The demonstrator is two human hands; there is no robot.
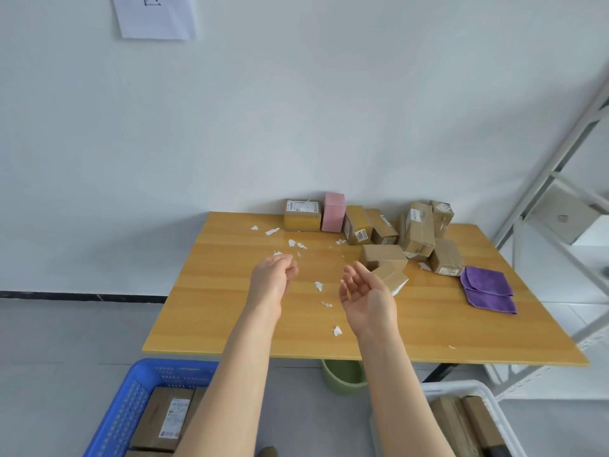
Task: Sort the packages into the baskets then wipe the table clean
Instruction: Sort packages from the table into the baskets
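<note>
Beyond the blue basket, the spread, empty right hand hovers just beside the nearest package; the farther left hand is curled, contents hidden.

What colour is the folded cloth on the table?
Purple; the cloth shows best in the head view.

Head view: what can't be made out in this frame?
- Blue basket: contents part-hidden by the left forearm, cut by the bottom edge.
- White basket: cut by the bottom edge.
- Package labels: too small to read.
- Left hand: fingers curled; whether they pinch a scrap is unclear.
- Green bin: mostly hidden under the table.
</note>
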